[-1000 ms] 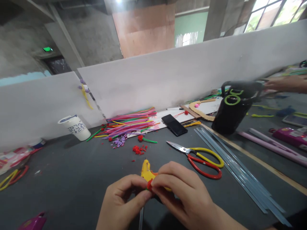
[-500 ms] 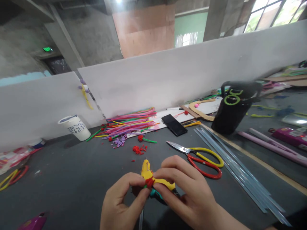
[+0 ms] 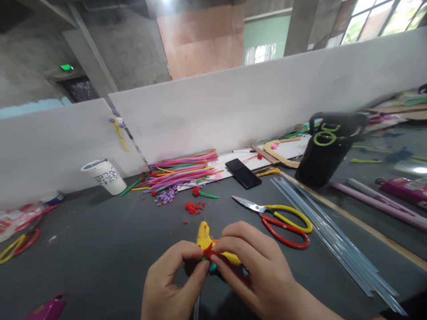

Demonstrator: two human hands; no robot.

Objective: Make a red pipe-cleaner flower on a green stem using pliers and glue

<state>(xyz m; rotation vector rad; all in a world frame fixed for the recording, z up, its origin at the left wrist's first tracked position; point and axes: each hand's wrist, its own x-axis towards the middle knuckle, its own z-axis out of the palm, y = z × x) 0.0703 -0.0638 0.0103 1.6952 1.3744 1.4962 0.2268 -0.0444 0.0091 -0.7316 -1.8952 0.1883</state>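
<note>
My left hand [image 3: 175, 278] pinches a small red pipe-cleaner flower [image 3: 208, 250], a bit of green showing below it between thumb and forefinger. The fingertips of my right hand [image 3: 258, 262] are closed on the red part from the other side. Directly behind my fingers lies a yellow glue gun [image 3: 203, 234], its nozzle pointing away from me and its body partly covered by my hands. Just beyond are loose red snippets [image 3: 192, 207] and a finished-looking red flower on a green stem [image 3: 207, 194]. Scissors [image 3: 273, 215] with one yellow and one red handle lie open to the right.
Coloured pipe cleaners [image 3: 182, 171] are piled by the white partition [image 3: 213, 106], near purple snippets [image 3: 167, 195] and a phone [image 3: 243, 173]. A white cup [image 3: 108, 178] stands left. Clear glue sticks [image 3: 330, 231] and a black bottle [image 3: 322, 155] are at the right.
My right fingers have shifted slightly left and closer over the red flower, covering more of the glue gun. My left hand keeps its pinch almost in place.
</note>
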